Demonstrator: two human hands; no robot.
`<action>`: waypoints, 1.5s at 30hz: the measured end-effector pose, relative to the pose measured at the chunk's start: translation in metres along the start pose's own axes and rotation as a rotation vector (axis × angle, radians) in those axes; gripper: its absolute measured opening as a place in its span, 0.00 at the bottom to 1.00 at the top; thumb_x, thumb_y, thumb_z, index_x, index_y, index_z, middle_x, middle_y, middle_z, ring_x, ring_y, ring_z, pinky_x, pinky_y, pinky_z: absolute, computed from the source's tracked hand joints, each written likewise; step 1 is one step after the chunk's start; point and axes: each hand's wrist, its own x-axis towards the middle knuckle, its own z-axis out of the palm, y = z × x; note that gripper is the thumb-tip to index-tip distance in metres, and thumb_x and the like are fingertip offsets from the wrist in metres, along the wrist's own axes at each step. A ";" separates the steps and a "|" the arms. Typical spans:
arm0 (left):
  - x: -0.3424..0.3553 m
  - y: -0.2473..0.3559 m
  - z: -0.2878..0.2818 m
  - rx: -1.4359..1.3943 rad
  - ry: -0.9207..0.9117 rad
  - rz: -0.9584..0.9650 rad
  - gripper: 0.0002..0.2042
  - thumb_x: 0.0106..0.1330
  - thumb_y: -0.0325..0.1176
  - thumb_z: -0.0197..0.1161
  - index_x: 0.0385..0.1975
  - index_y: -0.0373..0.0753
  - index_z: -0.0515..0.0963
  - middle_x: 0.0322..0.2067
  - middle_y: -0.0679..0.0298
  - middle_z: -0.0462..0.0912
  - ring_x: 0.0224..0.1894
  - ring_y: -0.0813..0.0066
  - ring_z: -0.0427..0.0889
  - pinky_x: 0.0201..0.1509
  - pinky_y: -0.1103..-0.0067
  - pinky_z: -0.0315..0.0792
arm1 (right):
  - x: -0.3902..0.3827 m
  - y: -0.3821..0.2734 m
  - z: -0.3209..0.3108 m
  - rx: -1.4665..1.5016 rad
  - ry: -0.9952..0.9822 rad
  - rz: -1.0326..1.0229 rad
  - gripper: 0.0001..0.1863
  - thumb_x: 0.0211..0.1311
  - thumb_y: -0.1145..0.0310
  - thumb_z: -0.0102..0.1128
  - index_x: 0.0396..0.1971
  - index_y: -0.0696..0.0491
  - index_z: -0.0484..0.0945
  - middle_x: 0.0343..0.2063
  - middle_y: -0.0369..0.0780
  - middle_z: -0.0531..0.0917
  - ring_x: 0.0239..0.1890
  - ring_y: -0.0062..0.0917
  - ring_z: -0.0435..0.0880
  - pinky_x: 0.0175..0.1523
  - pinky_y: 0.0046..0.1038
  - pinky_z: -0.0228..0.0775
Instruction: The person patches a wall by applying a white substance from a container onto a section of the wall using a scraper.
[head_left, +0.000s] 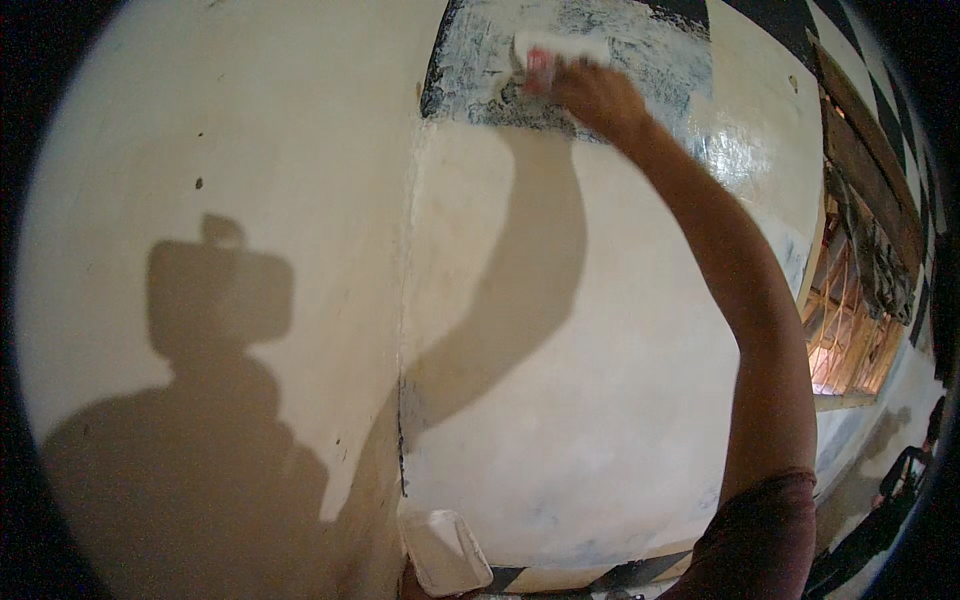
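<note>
Looking from the left, we see a cream wall (250, 150) carrying the dark shadow of a head and shoulders (200, 400) with a boxy shape on top. Near the lower middle, a white rectangular tray (445, 550) sits at the bottom edge, seemingly held up from below by our left hand (410, 585), of which only a sliver shows, so we cannot tell how its fingers are set. A vertical corner edge (405, 330) runs up the wall above the tray. Higher and to the right, a dark patch (480, 70) on the wall is partly smeared over with pale coating. Our right hand (590, 95) is raised far up against that patch, fingers curled closed around the reddish handle of a broad white-covered spreading tool (550, 50), whose blade lies against the wall. The shadow of the arm (520, 280) falls below. At the far right is a barred window opening (850, 320) glowing orange
</note>
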 end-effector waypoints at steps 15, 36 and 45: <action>0.010 -0.020 -0.023 -0.023 0.057 -0.035 0.33 0.62 0.60 0.47 0.63 0.47 0.62 0.55 0.54 0.73 0.55 0.46 0.74 0.43 0.41 0.73 | 0.039 0.087 -0.017 -0.148 0.348 0.181 0.13 0.61 0.65 0.50 0.26 0.56 0.82 0.33 0.46 0.83 0.36 0.41 0.83 0.37 0.39 0.79; 0.011 -0.023 -0.027 -0.011 0.114 -0.020 0.35 0.60 0.64 0.48 0.64 0.50 0.61 0.60 0.55 0.68 0.62 0.49 0.65 0.46 0.38 0.69 | 0.084 0.032 -0.011 -0.049 0.206 0.018 0.10 0.57 0.66 0.54 0.35 0.54 0.80 0.32 0.44 0.82 0.37 0.38 0.83 0.38 0.37 0.78; 0.000 -0.019 -0.039 0.031 0.147 0.013 0.36 0.59 0.65 0.48 0.64 0.51 0.61 0.61 0.56 0.66 0.64 0.50 0.63 0.47 0.38 0.68 | -0.219 -0.244 -0.036 0.235 0.173 -0.398 0.25 0.45 0.71 0.57 0.43 0.71 0.74 0.42 0.57 0.76 0.43 0.49 0.77 0.42 0.47 0.77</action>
